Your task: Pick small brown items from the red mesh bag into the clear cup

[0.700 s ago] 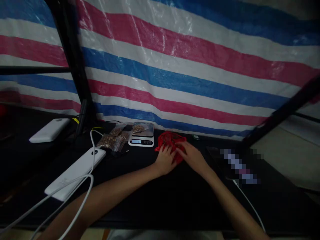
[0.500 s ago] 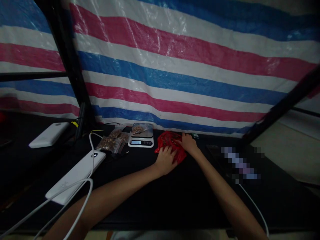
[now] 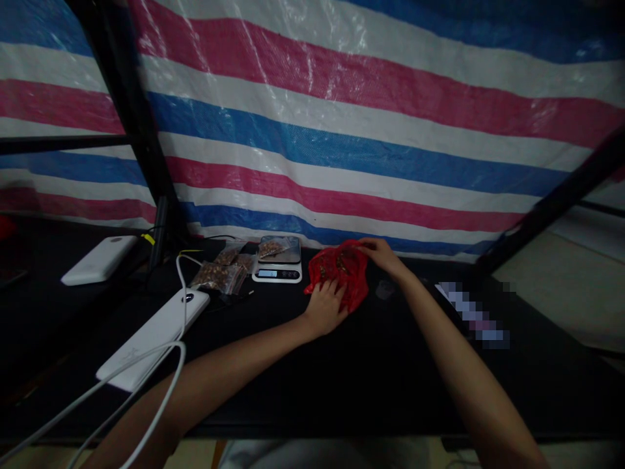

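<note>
A red plastic bag [image 3: 359, 286] lies opened out on the black table, with small brownish pieces inside it. My left hand [image 3: 326, 309] rests on the bag's near left side, fingers spread over the plastic. At the far right rim, my right hand [image 3: 383, 255] pinches the red plastic between thumb and fingers. Left of the bag stands a white digital scale [image 3: 277, 268] with its display lit. On its pan sits a small clear zip bag [image 3: 273, 247] of brown bits. Several more filled zip bags [image 3: 212, 277] are piled beside the scale.
A long white power bank [image 3: 151, 339] with white cables lies at left, and another white power bank [image 3: 100, 260] is farther back. A small clear object [image 3: 385, 289] sits beneath my right wrist. A blurred-out phone-like item [image 3: 471, 316] lies right. Striped sheeting [image 3: 332, 163] hangs behind.
My right hand has drawn the bag's far right rim outward, so the bag is spread wider and more of its inside shows. The small clear object has come into view. My left hand stays about in place.
</note>
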`<action>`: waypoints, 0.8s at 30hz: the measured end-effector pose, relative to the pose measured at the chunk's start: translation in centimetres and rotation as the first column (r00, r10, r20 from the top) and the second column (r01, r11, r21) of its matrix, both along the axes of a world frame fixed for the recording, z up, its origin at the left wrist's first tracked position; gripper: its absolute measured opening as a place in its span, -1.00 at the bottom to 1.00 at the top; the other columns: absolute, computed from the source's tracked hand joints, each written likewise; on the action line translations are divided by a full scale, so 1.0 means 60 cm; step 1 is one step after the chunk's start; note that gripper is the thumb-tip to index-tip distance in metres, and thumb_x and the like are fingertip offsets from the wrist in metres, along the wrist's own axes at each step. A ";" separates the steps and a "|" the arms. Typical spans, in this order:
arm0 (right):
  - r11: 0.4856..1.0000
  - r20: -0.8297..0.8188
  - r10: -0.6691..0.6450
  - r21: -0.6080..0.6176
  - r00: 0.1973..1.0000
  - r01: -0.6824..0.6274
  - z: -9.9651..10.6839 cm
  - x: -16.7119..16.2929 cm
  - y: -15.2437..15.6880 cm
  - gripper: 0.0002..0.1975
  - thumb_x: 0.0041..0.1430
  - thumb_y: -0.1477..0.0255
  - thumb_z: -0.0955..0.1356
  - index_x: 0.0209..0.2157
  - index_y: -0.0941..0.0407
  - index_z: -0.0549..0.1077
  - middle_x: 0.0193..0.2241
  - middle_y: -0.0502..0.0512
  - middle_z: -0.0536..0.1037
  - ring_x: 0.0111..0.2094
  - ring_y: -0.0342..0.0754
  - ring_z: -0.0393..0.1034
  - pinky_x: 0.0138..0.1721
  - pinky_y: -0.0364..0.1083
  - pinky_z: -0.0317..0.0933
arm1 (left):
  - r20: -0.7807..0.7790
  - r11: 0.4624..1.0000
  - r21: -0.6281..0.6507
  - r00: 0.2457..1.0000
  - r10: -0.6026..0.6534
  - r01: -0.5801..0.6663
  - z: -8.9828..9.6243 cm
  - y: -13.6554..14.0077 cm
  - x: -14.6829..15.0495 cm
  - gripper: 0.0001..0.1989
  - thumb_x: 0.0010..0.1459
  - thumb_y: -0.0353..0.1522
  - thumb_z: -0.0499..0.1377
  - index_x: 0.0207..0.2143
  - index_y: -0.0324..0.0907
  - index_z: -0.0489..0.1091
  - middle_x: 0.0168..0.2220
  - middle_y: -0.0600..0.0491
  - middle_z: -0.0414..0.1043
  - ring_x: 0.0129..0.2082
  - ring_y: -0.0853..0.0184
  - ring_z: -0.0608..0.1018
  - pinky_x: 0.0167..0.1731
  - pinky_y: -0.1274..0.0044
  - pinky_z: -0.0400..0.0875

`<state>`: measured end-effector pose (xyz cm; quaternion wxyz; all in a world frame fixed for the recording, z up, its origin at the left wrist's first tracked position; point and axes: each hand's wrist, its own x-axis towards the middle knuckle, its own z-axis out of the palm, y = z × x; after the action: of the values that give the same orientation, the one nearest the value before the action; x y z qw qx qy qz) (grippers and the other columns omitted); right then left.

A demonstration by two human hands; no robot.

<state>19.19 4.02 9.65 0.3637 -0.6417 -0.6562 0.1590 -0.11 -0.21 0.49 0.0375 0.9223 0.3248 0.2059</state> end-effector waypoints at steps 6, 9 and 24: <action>0.987 -0.128 0.135 0.099 0.983 -0.123 0.028 -0.045 -0.018 -0.81 -0.06 0.42 0.29 -0.37 0.15 0.47 -0.37 0.06 0.54 -0.34 -0.06 0.39 -0.21 -0.08 0.23 | 0.051 0.998 0.001 0.996 0.069 -0.069 -0.004 0.001 0.002 -0.37 0.09 -0.21 0.01 0.16 -0.31 -0.04 0.10 -0.16 0.13 0.08 0.15 0.19 0.04 0.31 0.06; 0.984 -0.082 0.147 0.116 0.986 -0.137 0.035 -0.060 -0.025 -0.81 -0.05 0.45 0.27 -0.38 0.13 0.48 -0.36 0.05 0.54 -0.31 -0.05 0.39 -0.18 -0.06 0.22 | 0.044 0.996 0.001 0.996 0.084 -0.084 -0.003 0.001 0.003 -0.37 0.08 -0.21 0.03 0.14 -0.30 -0.02 0.11 -0.16 0.12 0.08 0.14 0.18 0.05 0.30 0.05; 0.964 -0.066 0.267 0.017 0.961 -0.266 0.043 -0.047 -0.038 -0.71 0.03 0.44 0.19 -0.27 0.18 0.45 -0.43 0.05 0.48 -0.36 -0.08 0.34 -0.27 -0.10 0.21 | 0.526 0.985 0.021 0.840 0.136 -0.172 0.073 0.051 -0.015 -0.49 0.08 -0.33 0.06 0.08 -0.27 0.04 0.06 -0.18 0.13 0.07 0.18 0.20 0.01 0.34 0.13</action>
<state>16.39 1.72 12.23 0.3635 -0.5404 -0.7246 0.2256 -1.01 2.83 4.87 0.0764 0.8034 0.3684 0.4616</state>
